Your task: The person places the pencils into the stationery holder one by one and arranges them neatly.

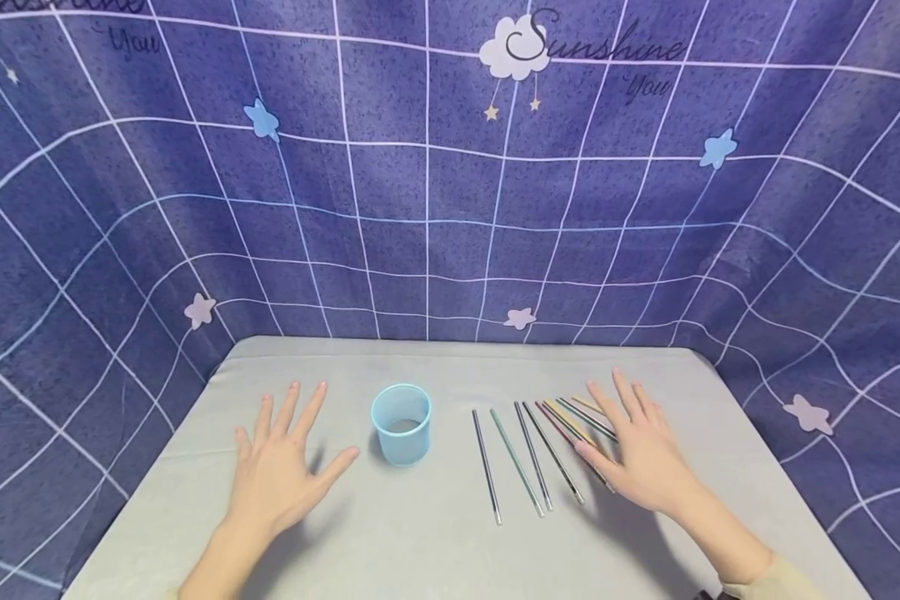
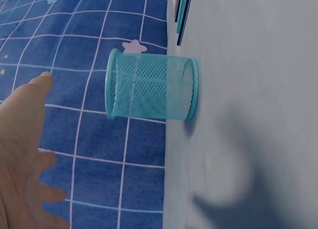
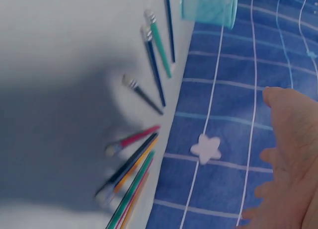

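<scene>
A light blue mesh pen cup (image 1: 403, 442) stands upright near the middle of the table. To its left, my left hand (image 1: 277, 467) hovers with fingers spread, apart from the cup and holding nothing. Several slim pencils in dark blue, green, red, yellow and black lie fanned out to the cup's right, among them a green pencil (image 1: 516, 462) and a dark blue pencil (image 1: 486, 467). My right hand (image 1: 641, 454) is spread above the right end of the fan and hides part of it. In the left wrist view the mesh cup (image 2: 149, 85) shows its side wall.
A light grey cloth (image 1: 420, 550) covers the table, and both hands cast shadows on it. Behind and at both sides hangs a blue-purple curtain (image 1: 390, 250) with a white grid, stars and clouds.
</scene>
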Tool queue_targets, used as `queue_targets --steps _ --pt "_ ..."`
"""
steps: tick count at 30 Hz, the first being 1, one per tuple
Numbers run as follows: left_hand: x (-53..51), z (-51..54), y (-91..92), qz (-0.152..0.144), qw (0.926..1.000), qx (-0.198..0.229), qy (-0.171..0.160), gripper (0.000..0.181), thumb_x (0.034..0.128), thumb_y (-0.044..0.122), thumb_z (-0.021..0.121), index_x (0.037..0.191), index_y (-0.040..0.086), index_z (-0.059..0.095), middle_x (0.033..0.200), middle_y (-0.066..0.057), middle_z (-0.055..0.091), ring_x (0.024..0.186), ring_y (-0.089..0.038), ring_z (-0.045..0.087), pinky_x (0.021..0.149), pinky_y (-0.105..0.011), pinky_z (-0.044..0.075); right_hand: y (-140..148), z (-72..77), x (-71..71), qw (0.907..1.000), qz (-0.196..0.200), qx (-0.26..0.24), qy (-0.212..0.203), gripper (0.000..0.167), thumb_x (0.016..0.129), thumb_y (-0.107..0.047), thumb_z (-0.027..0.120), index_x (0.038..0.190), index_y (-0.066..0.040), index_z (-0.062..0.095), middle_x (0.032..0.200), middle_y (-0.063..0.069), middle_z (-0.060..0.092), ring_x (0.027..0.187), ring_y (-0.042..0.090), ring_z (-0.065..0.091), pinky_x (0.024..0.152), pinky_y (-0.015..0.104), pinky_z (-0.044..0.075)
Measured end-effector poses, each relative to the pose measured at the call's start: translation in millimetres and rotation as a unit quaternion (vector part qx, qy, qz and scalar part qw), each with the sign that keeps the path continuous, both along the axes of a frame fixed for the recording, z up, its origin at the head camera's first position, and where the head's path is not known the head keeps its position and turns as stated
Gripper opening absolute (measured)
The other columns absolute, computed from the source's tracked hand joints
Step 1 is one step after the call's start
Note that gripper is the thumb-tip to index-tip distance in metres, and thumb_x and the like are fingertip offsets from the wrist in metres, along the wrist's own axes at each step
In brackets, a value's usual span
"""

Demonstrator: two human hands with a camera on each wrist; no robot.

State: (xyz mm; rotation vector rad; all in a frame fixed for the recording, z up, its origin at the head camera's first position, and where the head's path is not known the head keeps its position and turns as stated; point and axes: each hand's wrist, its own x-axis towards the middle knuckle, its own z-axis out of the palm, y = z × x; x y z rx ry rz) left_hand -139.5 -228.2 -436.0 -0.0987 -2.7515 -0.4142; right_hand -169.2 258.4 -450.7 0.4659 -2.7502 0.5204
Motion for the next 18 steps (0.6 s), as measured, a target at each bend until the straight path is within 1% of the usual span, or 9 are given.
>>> queue_targets --steps 3,7,9,11,13,15,17,18 --pt "-6.1 -2.5 5.2 -0.01 0.9998 0.02 0.001 0.098 0.0899 0.072 0.069 0.17 0.035 0.026 0.172 -0.023 0.033 0.158 -0.059 0.024 0.114 -0.094 0.019 -13.4 3.8 -2.9 0.9998 0.019 -0.002 0.002 0.086 0.098 -0.048 0.074 0.169 -0.027 0.03 0.176 0.024 0.019 0.155 0.062 0.027 0.117 0.086 0.03" --pt "-15.9 -7.2 13.5 -0.034 0.9973 0.065 0.004 0.099 0.0895 0.068 0.073 0.169 0.029 0.03 0.171 -0.024 0.035 0.157 -0.058 0.027 0.121 -0.087 0.023 -32.1 6.6 -6.6 0.9985 0.053 -0.014 0.005 0.088 0.098 -0.046 0.074 0.17 -0.027 0.027 0.175 0.025 0.022 0.154 0.059 0.032 0.118 0.083 0.035" --pt "-21.1 -11.7 17.5 -0.045 0.995 0.089 0.004 0.099 0.0894 0.067 0.075 0.169 0.027 0.031 0.171 -0.024 0.035 0.156 -0.057 0.03 0.121 -0.083 0.029 -43.1 6.3 -8.3 0.9971 0.071 -0.029 0.001 0.087 0.099 -0.043 0.074 0.17 -0.026 0.027 0.174 0.026 0.024 0.153 0.057 0.034 0.121 0.081 0.034" --pt "-26.6 -17.7 20.9 -0.054 0.9927 0.108 0.001 0.099 0.0894 0.066 0.076 0.169 0.025 0.032 0.171 -0.022 0.037 0.156 -0.054 0.034 0.12 -0.08 0.036 -55.0 5.4 -9.3 0.9957 0.083 -0.039 -0.005 0.086 0.1 -0.043 0.073 0.17 -0.025 0.026 0.173 0.027 0.027 0.152 0.057 0.037 0.12 0.08 0.036" --pt "-32.0 -25.1 23.7 -0.058 0.9911 0.12 -0.004 0.1 0.0896 0.065 0.076 0.169 0.024 0.032 0.17 -0.02 0.039 0.154 -0.05 0.039 0.117 -0.078 0.042 -67.2 3.4 -10.2 0.9944 0.094 -0.048 -0.007 0.083 0.102 -0.041 0.072 0.17 -0.021 0.028 0.169 0.027 0.035 0.149 0.054 0.042 0.119 0.076 0.041" --pt "-36.7 -32.0 26.5 -0.065 0.989 0.132 -0.009 0.1 0.0893 0.064 0.077 0.168 0.022 0.032 0.169 -0.018 0.043 0.152 -0.048 0.044 0.114 -0.076 0.047 -79.0 0.5 -11.1 0.9934 0.102 -0.052 -0.001 0.08 0.102 -0.04 0.071 0.168 -0.016 0.032 0.161 0.026 0.046 0.145 0.049 0.05 0.117 0.07 0.048" --pt "-41.3 -37.7 29.4 -0.075 0.9863 0.146 -0.009 0.101 0.0889 0.063 0.078 0.168 0.02 0.032 0.167 -0.018 0.046 0.151 -0.046 0.047 0.117 -0.071 0.047 -89.7 -3.6 -12.5 0.9929 0.109 -0.048 0.012 0.075 0.102 -0.038 0.072 0.163 -0.009 0.039 0.15 0.023 0.057 0.135 0.042 0.061 0.111 0.061 0.057" --pt "-43.2 -40.1 31.0 -0.081 0.9844 0.156 -0.007 0.102 0.0887 0.063 0.079 0.168 0.019 0.033 0.166 -0.018 0.047 0.15 -0.046 0.048 0.118 -0.07 0.047 -94.8 -6.2 -13.5 0.9923 0.113 -0.048 0.019 0.072 0.102 -0.037 0.072 0.16 -0.006 0.044 0.143 0.021 0.062 0.128 0.037 0.065 0.107 0.055 0.061"
